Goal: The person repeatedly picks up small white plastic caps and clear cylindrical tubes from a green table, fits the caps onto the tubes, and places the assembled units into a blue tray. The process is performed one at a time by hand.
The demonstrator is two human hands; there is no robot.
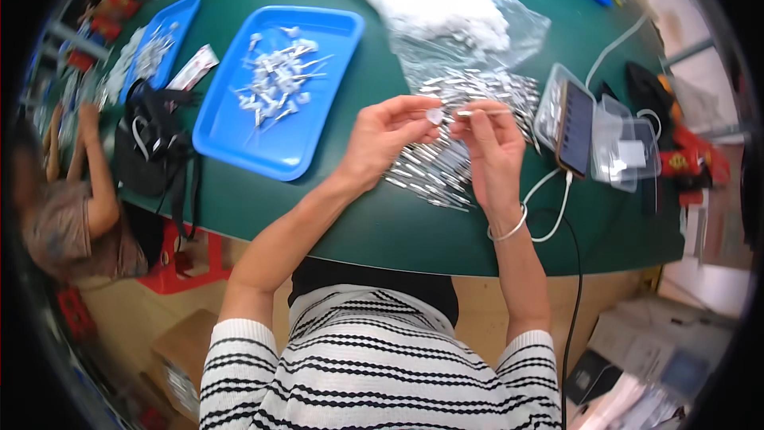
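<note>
My left hand [383,137] pinches a small white plastic cap [434,116] between thumb and fingers above the green table [350,215]. Facing it, my right hand [492,143] holds a thin silver metal pin [482,112] whose tip points toward the cap. The two parts are almost touching. Under both hands lies a heap of silver pins [446,161]. A blue tray [239,131] with several assembled white-and-silver pieces [278,80] sits to the left of my left hand.
A clear plastic bag [469,24] of white parts lies behind the heap. A phone [574,127] on a cable rests on clear boxes at the right. A black bag [151,139] and second blue tray [171,40] are at the left, near another person [76,199].
</note>
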